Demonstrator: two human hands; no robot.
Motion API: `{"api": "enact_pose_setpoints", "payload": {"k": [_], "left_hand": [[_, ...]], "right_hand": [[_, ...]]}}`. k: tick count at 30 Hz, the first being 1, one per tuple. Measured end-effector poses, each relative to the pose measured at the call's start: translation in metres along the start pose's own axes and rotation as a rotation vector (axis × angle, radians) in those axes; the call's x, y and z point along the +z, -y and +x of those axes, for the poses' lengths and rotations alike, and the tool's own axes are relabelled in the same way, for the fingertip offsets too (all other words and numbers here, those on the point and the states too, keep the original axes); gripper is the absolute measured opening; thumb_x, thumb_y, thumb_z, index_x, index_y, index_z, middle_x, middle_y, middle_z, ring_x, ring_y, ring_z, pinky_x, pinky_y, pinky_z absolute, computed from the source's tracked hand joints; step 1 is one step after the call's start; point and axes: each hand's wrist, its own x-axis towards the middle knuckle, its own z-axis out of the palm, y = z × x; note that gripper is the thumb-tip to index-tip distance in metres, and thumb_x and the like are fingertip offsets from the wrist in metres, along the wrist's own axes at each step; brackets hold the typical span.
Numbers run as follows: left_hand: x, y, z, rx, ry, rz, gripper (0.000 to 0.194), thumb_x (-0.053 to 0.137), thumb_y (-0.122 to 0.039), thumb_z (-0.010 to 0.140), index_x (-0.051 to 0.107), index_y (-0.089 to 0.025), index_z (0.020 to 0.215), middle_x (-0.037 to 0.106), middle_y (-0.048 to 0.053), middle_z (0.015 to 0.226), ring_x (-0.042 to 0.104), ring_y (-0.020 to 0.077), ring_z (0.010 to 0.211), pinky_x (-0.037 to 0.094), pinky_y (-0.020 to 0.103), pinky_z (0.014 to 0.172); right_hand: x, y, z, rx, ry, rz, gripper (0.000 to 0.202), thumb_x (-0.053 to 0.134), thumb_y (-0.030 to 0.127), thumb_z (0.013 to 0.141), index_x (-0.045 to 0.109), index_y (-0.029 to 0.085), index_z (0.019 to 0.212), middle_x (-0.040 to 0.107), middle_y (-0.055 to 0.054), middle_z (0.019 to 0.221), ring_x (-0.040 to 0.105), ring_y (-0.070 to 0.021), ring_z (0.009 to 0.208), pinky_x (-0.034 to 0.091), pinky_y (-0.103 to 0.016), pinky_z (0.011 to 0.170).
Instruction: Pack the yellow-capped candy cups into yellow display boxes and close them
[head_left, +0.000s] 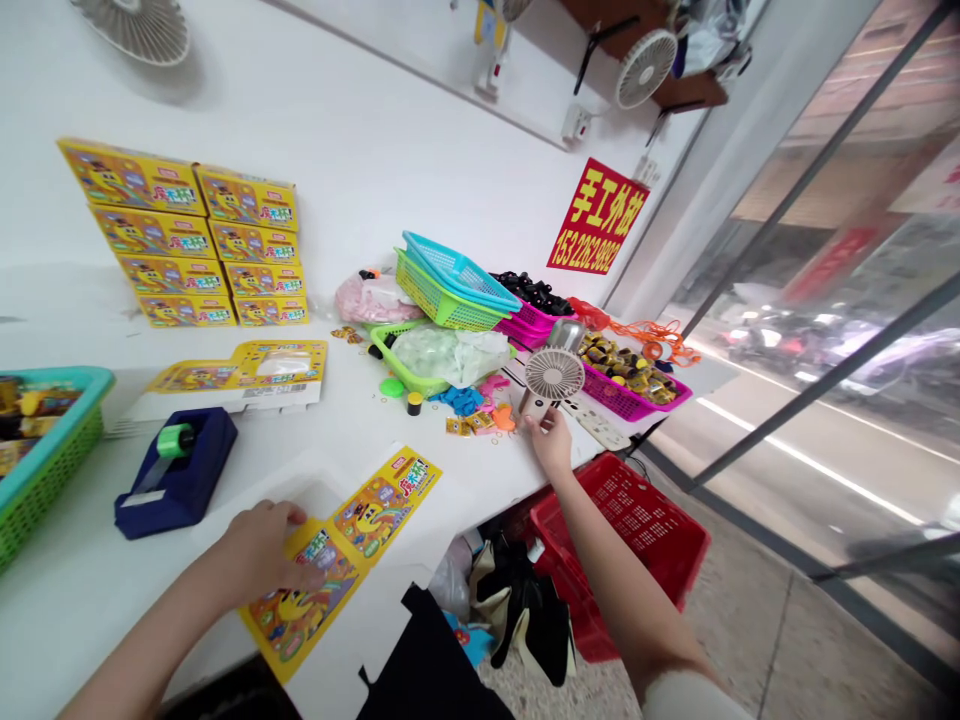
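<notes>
My left hand [262, 550] rests on a flat yellow printed card [386, 500] near the table's front edge, fingers spread and slightly blurred. Further off to the right, my right hand [551, 440] has its fingers wrapped round the handle of a small white fan [554, 374], which stands upright at the table's right part. Left of the card sits a dark blue tape dispenser [178, 475] with a green roll. Beside the fan are small orange, pink and blue pieces [459, 401] and a few small yellow packets [470, 424].
Yellow boxes [165, 235] are stacked at the back left, a flattened box [247, 375] before them. Baskets stand at far left [56, 470], centre back [442, 300] and right [634, 400]. A red crate [645, 530] is below the table's right edge.
</notes>
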Motion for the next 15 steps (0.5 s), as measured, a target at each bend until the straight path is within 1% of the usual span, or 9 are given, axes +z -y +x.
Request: {"api": "enact_pose_setpoints", "payload": {"k": [3,5,7,9,10,11,12,14,15], "left_hand": [[-0.006,-0.006,-0.002,-0.033,0.045,-0.096,0.068,0.078,-0.039,0.044,0.06,-0.009,0.103,0.064,0.022,0.112,0.06,0.0389,0.105,0.044,0.044,0.091],[-0.007,-0.009,-0.006,-0.054,0.069,-0.173,0.072,0.078,-0.034,0.046,0.055,-0.009,0.109,0.067,0.02,0.109,0.063,0.0368,0.098,0.046,0.043,0.085],[-0.008,-0.011,-0.011,-0.049,0.1,-0.262,0.077,0.079,-0.031,0.049,0.05,-0.011,0.118,0.068,0.016,0.111,0.065,0.0332,0.096,0.048,0.038,0.081],[-0.011,-0.012,-0.016,-0.004,0.161,-0.378,0.066,0.079,-0.037,0.056,0.054,-0.016,0.114,0.07,0.01,0.109,0.067,0.0291,0.094,0.049,0.032,0.077],[-0.013,-0.012,-0.019,0.025,0.199,-0.477,0.055,0.077,-0.043,0.062,0.058,-0.018,0.106,0.072,0.007,0.104,0.067,0.0275,0.092,0.049,0.03,0.073],[-0.015,-0.013,-0.021,0.053,0.231,-0.59,0.045,0.073,-0.05,0.068,0.06,-0.019,0.098,0.073,0.004,0.097,0.068,0.026,0.088,0.048,0.029,0.07],[-0.017,-0.013,-0.024,0.077,0.256,-0.708,0.042,0.068,-0.056,0.073,0.061,-0.019,0.091,0.073,0.003,0.091,0.067,0.0246,0.083,0.047,0.028,0.067],[-0.019,-0.015,-0.026,0.116,0.275,-0.911,0.045,0.064,-0.062,0.077,0.061,-0.018,0.083,0.072,0.002,0.082,0.065,0.021,0.074,0.044,0.026,0.063],[-0.018,-0.015,-0.027,0.13,0.272,-0.977,0.046,0.066,-0.063,0.076,0.061,-0.017,0.08,0.07,0.001,0.079,0.063,0.0186,0.07,0.043,0.025,0.062]], "right_hand": [[-0.003,0.009,-0.007,-0.005,-0.035,0.067,0.033,0.06,0.035,0.093,0.058,0.017,0.121,0.062,-0.008,0.12,0.064,-0.0208,0.1,0.055,-0.042,0.085],[-0.006,0.019,-0.021,-0.025,-0.095,0.146,0.035,0.06,0.035,0.093,0.057,0.017,0.123,0.061,-0.009,0.122,0.063,-0.0218,0.103,0.055,-0.044,0.086],[-0.007,0.03,-0.041,-0.068,-0.169,0.253,0.04,0.059,0.036,0.093,0.053,0.018,0.127,0.056,-0.01,0.13,0.059,-0.0246,0.111,0.052,-0.048,0.091],[-0.005,0.044,-0.062,-0.125,-0.176,0.382,0.043,0.058,0.039,0.092,0.051,0.019,0.13,0.051,-0.01,0.136,0.054,-0.0272,0.119,0.046,-0.052,0.098],[-0.002,0.052,-0.071,-0.149,-0.129,0.447,0.043,0.06,0.041,0.091,0.052,0.021,0.127,0.052,-0.009,0.135,0.052,-0.027,0.121,0.044,-0.053,0.102],[0.002,0.061,-0.079,-0.166,-0.046,0.509,0.041,0.062,0.042,0.089,0.054,0.023,0.123,0.055,-0.008,0.131,0.053,-0.026,0.121,0.042,-0.052,0.104],[0.008,0.07,-0.085,-0.175,0.062,0.567,0.038,0.063,0.044,0.087,0.056,0.025,0.119,0.058,-0.006,0.127,0.055,-0.0252,0.119,0.042,-0.052,0.105],[0.021,0.091,-0.094,-0.178,0.324,0.669,0.034,0.061,0.051,0.085,0.061,0.028,0.111,0.064,-0.005,0.119,0.059,-0.0252,0.116,0.046,-0.051,0.102],[0.028,0.101,-0.098,-0.178,0.452,0.714,0.037,0.056,0.056,0.087,0.062,0.028,0.11,0.066,-0.006,0.118,0.061,-0.0261,0.115,0.049,-0.051,0.099]]}}
